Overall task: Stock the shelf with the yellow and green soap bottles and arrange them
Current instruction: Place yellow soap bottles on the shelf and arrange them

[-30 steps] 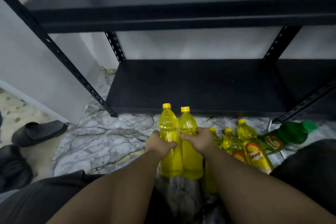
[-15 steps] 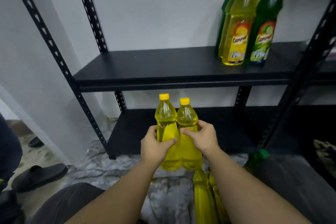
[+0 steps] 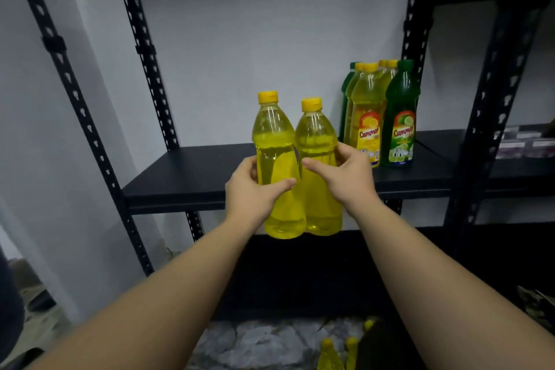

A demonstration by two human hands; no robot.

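2 yellow bottles raised to shelf | between both hands

The two clear glossy plastic bottles of yellow liquid have smooth yellow plastic caps; the black metal shelf board looks matt and smooth; its perforated black metal uprights look matt; the labelled yellow and green plastic bottles shine; the grey veined stone floor looks polished.
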